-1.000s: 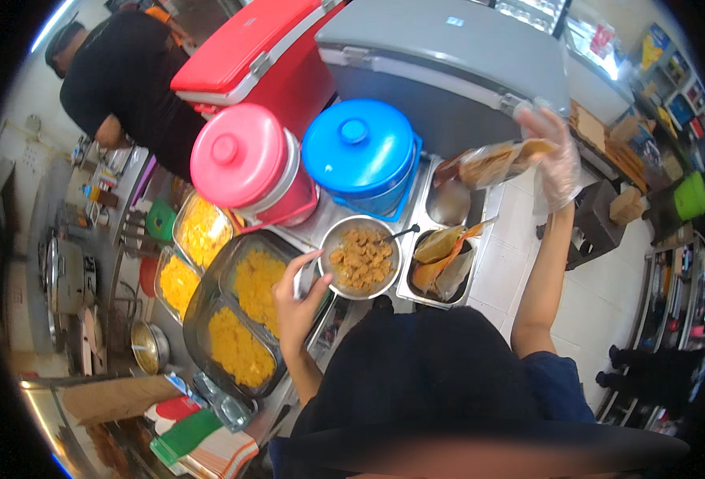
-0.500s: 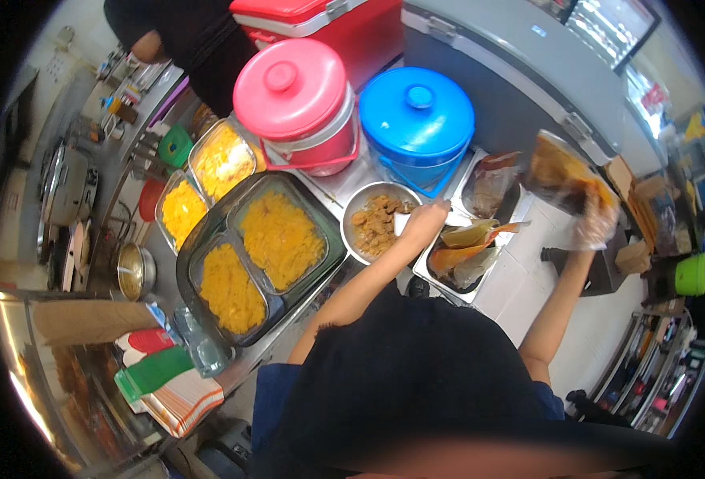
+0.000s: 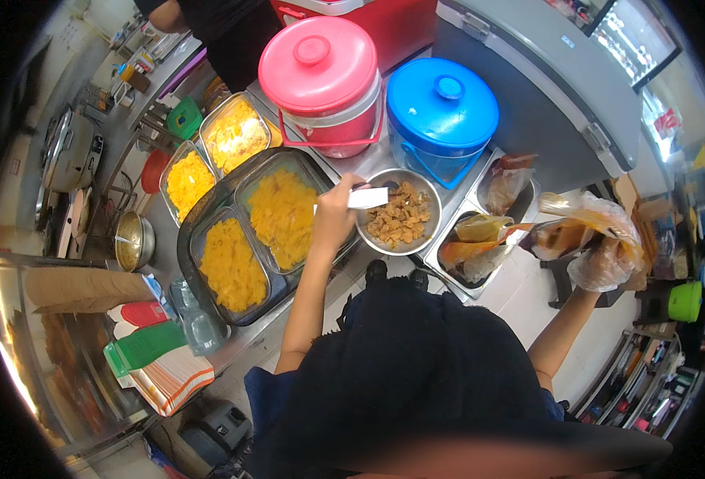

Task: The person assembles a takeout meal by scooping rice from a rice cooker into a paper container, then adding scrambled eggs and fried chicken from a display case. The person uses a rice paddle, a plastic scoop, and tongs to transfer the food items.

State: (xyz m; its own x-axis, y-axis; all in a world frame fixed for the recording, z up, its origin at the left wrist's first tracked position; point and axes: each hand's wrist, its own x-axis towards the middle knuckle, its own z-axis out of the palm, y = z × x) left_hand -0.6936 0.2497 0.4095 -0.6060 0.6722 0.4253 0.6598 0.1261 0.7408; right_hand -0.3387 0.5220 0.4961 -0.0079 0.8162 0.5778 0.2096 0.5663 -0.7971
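My left hand point(image 3: 335, 217) is closed around a white flat-bladed utensil, perhaps a spatula point(image 3: 368, 198). Its blade reaches over the rim of a steel bowl point(image 3: 434, 209) of brown chopped food point(image 3: 400, 219). Beneath that hand is a dark tray point(image 3: 189, 271), where two glass dishes hold yellow mash point(image 3: 276, 211). Out to the right, my right hand point(image 3: 604, 267), wrapped in clear plastic, grips a plastic bag point(image 3: 584, 211) stained orange-brown. Its fingers are partly hidden by the plastic. Beside the bowl, steel pans point(image 3: 473, 291) contain stained bags point(image 3: 476, 247).
Behind the bowl stand a pink lidded bucket point(image 3: 320, 76) and a blue one point(image 3: 442, 108), with a grey cooler point(image 3: 528, 96) at their right. Yellow food fills two containers point(image 3: 233, 136) at the back left. A person in dark clothes point(image 3: 229, 36) stands beyond.
My left hand has moved with the white utensil from the bowl's right side to its left, over the tray's edge. My right hand and its bag are lower, and the bag has tipped sideways.
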